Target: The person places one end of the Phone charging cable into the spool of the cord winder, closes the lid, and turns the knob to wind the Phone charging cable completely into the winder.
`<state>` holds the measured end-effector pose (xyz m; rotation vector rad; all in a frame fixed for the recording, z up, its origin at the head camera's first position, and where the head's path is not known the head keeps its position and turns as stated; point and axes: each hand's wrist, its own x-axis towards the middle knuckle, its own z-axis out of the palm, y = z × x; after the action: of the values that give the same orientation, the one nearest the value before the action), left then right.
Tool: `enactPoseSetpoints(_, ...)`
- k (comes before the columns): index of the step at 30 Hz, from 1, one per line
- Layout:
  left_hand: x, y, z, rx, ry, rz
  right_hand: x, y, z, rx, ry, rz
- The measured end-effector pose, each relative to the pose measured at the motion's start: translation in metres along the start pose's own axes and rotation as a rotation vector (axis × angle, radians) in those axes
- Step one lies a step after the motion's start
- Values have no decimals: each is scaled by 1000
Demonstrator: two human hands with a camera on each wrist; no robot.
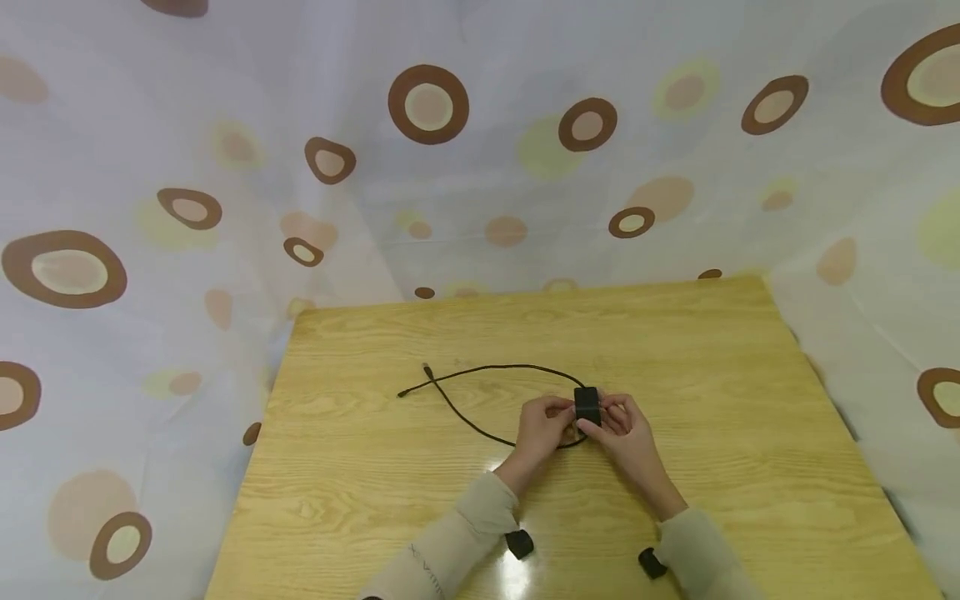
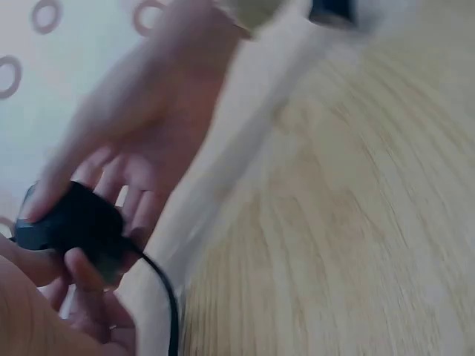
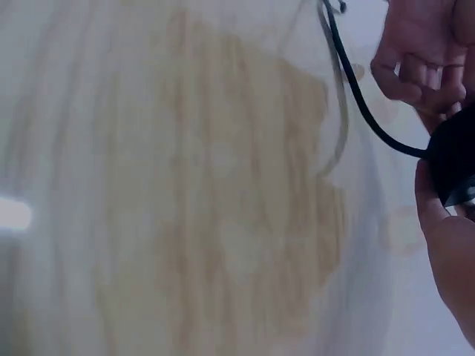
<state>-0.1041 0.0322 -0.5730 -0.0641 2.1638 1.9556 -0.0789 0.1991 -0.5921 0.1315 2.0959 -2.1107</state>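
Observation:
Both hands hold a small black plastic box over the wooden table, with a thin black cable leaving each end of it. The left hand pinches the box's left side between thumb and fingers. From the other side the right hand grips it, and its thumb lies on the box's face in the left wrist view. The cable loops out to the left and crosses itself. Its two ends carry small plugs, one larger plug and one slimmer plug. The right wrist view shows the cable entering the box.
The wood-grain table reaches back to a white sheet with brown rings, which hangs behind and at both sides. Small black blocks sit at the two sleeve cuffs. Light glares off the tabletop near the left cuff.

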Motion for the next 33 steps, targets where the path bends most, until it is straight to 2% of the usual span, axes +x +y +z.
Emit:
enactPoseSetpoints(3,4,4,-6,-196,-63,-269,-4,5,-2,-71,-30,-57)
enactPoseSetpoints(5,7,5,-15,-259,-113,-390,-5,5,-1,-156,-58,-115)
enactPoseSetpoints(7,10,5,-23,-298,-196,-477,-6,2,0,-278,-76,-186)
enactPoseSetpoints(10,13,2,-36,-342,-342,-552,-8,-1,0,-429,-107,-286)
enactPoseSetpoints(13,15,-1,-44,-370,-430,-584,-10,-2,2,-465,-124,-314)
enactPoseSetpoints(15,16,-2,-47,-370,-420,-576,-10,-1,4,-405,-125,-270)
enactPoseSetpoints(17,15,-3,-46,-354,-373,-544,-10,-1,5,-316,-97,-184)
enactPoseSetpoints(19,13,-3,-44,-304,-315,-469,-9,0,6,-230,-66,-99)
enactPoseSetpoints(20,12,-3,-42,-255,-282,-409,-8,0,6,-195,-57,-66)
enactPoseSetpoints(25,-1,-6,-33,134,-184,-6,-3,-1,7,-105,15,75)
enactPoseSetpoints(28,-7,-9,-31,348,-157,232,-2,-3,6,-56,51,127)
enactPoseSetpoints(30,-8,-10,-32,532,-162,445,-2,-4,5,23,51,161)
enactPoseSetpoints(33,-4,-15,-37,841,-137,845,-2,-6,2,207,1,228)
